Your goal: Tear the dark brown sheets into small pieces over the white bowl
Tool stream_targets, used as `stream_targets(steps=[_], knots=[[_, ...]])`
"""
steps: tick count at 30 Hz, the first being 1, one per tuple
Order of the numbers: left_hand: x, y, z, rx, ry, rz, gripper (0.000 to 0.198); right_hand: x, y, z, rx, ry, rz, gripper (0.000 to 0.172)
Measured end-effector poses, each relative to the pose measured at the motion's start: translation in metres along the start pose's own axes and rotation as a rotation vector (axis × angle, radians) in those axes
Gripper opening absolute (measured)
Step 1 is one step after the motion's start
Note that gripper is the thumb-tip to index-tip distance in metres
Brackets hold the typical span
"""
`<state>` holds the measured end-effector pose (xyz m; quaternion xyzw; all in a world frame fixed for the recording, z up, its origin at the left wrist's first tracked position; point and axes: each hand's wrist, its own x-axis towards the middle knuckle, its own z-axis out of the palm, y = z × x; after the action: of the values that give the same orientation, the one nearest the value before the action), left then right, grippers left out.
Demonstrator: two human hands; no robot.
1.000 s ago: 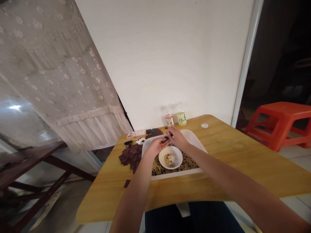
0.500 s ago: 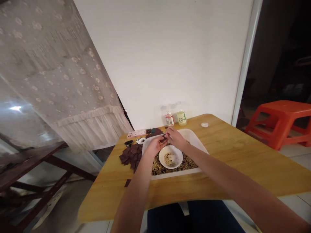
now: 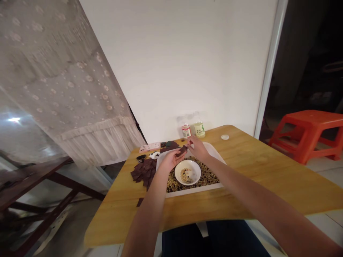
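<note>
Head view shows the left hand holding a dark brown piece across its fingers, above the far left part of the white tray and just beyond the white bowl. The right hand has its fingertips drawn narrowly together by the far end of that piece; whether they grip the piece itself or something small cannot be told. To work it well, the left fingers should support the piece from below without bending it, leaving the near edge free, while the right thumb and finger make only small, light movements. Keeping both hands above the tray is wise, since anything dropped would land among the loose beads rather than roll across the surface. As for pose, the left palm is turned partly upward, the right hand comes in from the other side with its back up, and both forearms reach forward, converging on either side of the bowl.
</note>
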<state>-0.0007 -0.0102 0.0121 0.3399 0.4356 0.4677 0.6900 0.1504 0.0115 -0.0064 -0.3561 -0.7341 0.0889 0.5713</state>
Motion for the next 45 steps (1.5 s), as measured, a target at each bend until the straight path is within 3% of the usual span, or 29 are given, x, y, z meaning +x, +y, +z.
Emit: stream_targets(steps=[6,15,21,31,45], knots=[[0.001,0.001,-0.001,-0.027,0.023,0.049,0.02,-0.001,-0.003,0.003,0.034,-0.023,-0.002,0.014],[0.008,-0.003,-0.006,-0.085,0.187,0.133,0.007,-0.008,-0.015,0.01,0.026,-0.135,-0.055,0.013],[0.006,-0.002,-0.005,-0.088,0.176,0.154,0.01,-0.009,-0.015,0.011,0.028,-0.144,-0.068,0.013],[0.004,-0.003,0.001,-0.095,0.069,0.027,0.008,-0.008,-0.015,0.009,0.028,-0.126,-0.058,0.011],[0.007,-0.008,-0.008,-0.058,0.039,0.126,0.006,-0.007,-0.014,0.007,-0.009,-0.179,-0.08,0.014]])
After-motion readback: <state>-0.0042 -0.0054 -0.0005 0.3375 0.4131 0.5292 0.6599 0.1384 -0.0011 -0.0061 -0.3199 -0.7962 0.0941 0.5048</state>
